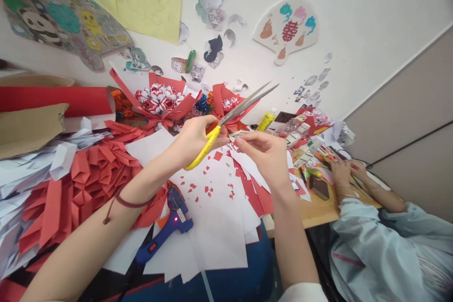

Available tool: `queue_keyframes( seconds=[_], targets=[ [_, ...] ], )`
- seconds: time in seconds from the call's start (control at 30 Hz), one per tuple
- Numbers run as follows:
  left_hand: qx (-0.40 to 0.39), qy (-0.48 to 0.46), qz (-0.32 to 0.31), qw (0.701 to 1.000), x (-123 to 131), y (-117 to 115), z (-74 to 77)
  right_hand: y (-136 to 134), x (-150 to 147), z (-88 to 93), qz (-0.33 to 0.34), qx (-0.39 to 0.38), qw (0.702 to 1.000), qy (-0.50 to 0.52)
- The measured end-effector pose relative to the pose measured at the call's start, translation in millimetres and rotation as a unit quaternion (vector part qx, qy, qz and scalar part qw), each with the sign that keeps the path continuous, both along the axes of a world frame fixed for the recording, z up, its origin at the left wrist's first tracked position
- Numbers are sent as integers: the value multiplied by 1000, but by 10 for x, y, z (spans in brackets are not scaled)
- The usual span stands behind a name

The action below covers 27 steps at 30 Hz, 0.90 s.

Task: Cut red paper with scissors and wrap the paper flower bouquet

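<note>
Yellow-handled scissors [203, 148] are in my left hand [200, 139], whose fingers are wrapped round the handles; the metal blades point up and to the right, slightly apart. Just right of it, my right hand [264, 151] is closed, thumb and fingertips pressed together; what it pinches, if anything, is too small to make out. Both hands are above white paper sheets [212, 231] strewn with small red scraps [208, 191]. A blue glue gun [164, 236] with a lit red light lies below my left hand.
Folded red paper pieces [88, 170] and folded white ones [17, 174] pile up at left. Behind stand red-wrapped paper flower bouquets [159, 99] and a yellow bottle [266, 120]. At right, another person's hands [341, 172] rest over the cluttered wooden table [314, 210].
</note>
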State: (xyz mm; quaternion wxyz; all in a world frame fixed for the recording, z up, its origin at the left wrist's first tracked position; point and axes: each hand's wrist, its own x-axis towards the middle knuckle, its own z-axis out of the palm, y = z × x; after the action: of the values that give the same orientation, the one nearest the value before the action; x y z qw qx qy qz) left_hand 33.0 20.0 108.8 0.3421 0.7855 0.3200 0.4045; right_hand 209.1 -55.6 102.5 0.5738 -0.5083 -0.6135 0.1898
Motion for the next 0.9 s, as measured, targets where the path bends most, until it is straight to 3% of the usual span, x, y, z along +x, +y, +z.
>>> queue_keyframes(
  seconds=[0.13, 0.23, 0.5, 0.67, 0.9],
  targets=[
    [7, -14, 41, 999, -39, 89, -17, -3, 126, -12, 47, -80, 995, 49],
    [-4, -20, 61, 998, -73, 119, 2, 4, 216, -124, 74, -147, 984, 62],
    [-4, -21, 74, 997, -101, 120, 70, -122, 439, -942, 87, -326, 939, 66],
    [-11, -24, 61, 998, -47, 136, 67, -199, 485, -1246, 60, -355, 933, 15],
    [-36, -9, 76, 996, 39, 201, -108, -225, 303, -1349, 46, -287, 950, -109]
  ],
)
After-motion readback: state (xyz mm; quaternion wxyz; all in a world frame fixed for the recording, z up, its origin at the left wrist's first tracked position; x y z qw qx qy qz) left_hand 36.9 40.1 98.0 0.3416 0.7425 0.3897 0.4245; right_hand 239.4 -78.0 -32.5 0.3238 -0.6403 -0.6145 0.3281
